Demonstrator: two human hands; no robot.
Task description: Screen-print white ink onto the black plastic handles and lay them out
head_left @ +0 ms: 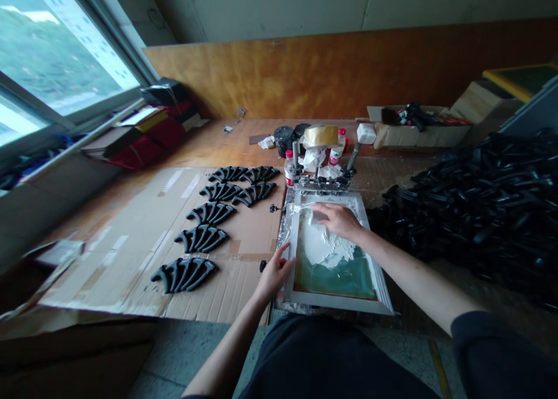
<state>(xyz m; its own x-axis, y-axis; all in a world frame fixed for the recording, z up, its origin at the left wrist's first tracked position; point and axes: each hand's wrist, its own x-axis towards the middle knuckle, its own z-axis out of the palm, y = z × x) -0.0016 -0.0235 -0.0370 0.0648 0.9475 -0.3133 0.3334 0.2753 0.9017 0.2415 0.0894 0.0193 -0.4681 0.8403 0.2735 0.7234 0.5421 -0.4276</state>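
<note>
A metal-framed printing screen (382, 297) with green mesh lies before me, smeared with white ink (325, 249) across its middle. My left hand (274, 271) grips the frame's left edge, fingers curled over it. My right hand (339, 220) rests on the upper part of the mesh, fingers closed over something at the top of the white ink; what it holds is hidden under the hand. The frame's far end sits in a clamp (322, 181).
Fanned groups of black curved plastic parts (201, 237) lie in rows on flattened cardboard (131, 253) at left. A big heap of black parts (483, 195) fills the right. Jars, bottles and a tape roll (320, 136) stand behind the screen. A window is at far left.
</note>
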